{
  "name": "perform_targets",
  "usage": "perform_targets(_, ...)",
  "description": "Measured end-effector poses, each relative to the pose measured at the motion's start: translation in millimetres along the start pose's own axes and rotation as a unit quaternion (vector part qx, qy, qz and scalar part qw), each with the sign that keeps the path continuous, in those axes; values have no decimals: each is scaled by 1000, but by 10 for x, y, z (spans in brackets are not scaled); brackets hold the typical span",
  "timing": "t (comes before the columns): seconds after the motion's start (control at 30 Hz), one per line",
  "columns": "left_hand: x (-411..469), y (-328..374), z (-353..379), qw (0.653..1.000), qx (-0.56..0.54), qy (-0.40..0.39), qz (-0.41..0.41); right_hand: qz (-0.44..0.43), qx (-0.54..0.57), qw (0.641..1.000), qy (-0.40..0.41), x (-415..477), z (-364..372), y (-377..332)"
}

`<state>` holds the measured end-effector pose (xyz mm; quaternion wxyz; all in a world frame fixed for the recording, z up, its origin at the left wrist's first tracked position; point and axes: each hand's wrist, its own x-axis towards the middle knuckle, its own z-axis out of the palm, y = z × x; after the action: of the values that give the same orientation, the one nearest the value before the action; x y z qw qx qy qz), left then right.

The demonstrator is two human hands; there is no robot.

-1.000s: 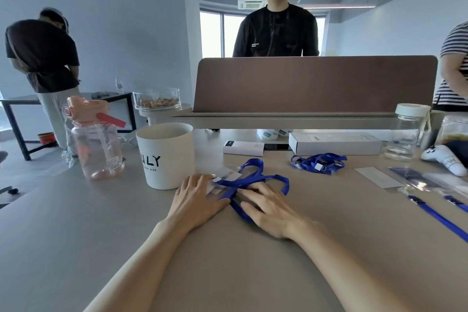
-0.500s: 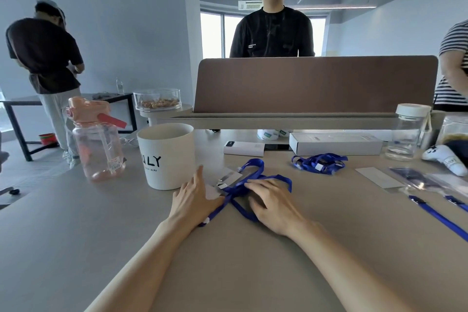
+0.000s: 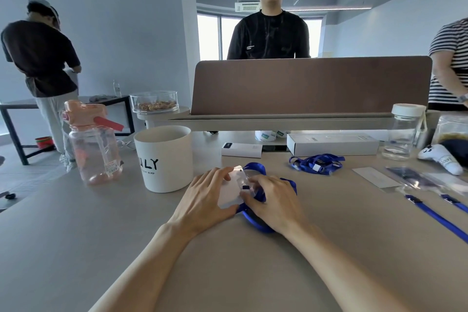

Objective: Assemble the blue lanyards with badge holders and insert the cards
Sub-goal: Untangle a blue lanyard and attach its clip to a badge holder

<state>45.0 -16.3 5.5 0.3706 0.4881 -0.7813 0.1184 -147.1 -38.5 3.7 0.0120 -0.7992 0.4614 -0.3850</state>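
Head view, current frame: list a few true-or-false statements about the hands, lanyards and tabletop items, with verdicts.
1. The left hand and right hand both hold the badge holder. True.
2. The white cup stands right of the hands. False: it stands to their left.
3. A bundled blue lanyard lies untouched, farther back and right of the hands. True.
4. The pink bottle lies on its side. False: it stands upright.
5. A looped blue lanyard lies partly under the right hand. True.
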Motion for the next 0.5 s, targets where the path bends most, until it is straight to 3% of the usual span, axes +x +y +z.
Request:
perform_targets(0.3, 5, 18, 3, 998, 37, 8, 50, 13, -3, 1000, 7, -14, -22, -37)
perform_targets(0.5, -5, 0, 13, 997, 58, 0, 41, 39, 8, 999, 14, 13, 19, 19)
